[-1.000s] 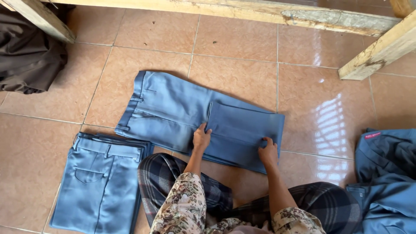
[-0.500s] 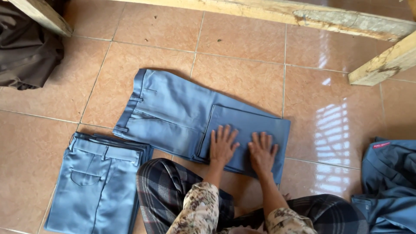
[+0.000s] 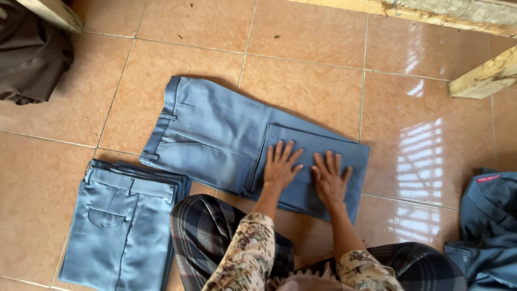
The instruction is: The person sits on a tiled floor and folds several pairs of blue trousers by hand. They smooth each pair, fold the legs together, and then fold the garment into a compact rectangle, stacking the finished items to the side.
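**Both palms flat on half-folded blue trousers**

Down on the glossy terracotta tile floor [image 3: 64, 178] lies a pair of blue-grey cotton trousers [image 3: 215, 134], spread just in front of the person's knees. Its waistband with belt loops points toward the left of the view, and the leg ends are doubled back over the thighs, forming a rectangular folded panel [image 3: 323, 161] on the right half of the garment.

On that panel rest both hands, side by side and close together without touching. The left hand [image 3: 280, 168] lies palm down near the panel's left edge, fingers spread wide and pointing away from the body. The right hand [image 3: 329, 180] lies palm down just beside it, fingers also splayed, a little less widely. Neither hand pinches or grips any cloth; both simply press flat on the fabric. The forearms come out of floral-patterned sleeves [image 3: 247, 258], above a dark checked wrap [image 3: 207, 237] covering the legs.

Just beside the person's left knee sits a neat stack of folded blue trousers [image 3: 118, 231], back pocket up, its upper corner near the waistband of the spread pair. A heap of darker blue garments [image 3: 493, 226] lies at the right edge, well apart. A dark brown cloth [image 3: 29, 54] bunches in the upper left corner, and pale wooden beams [image 3: 484, 78] cross the top right.
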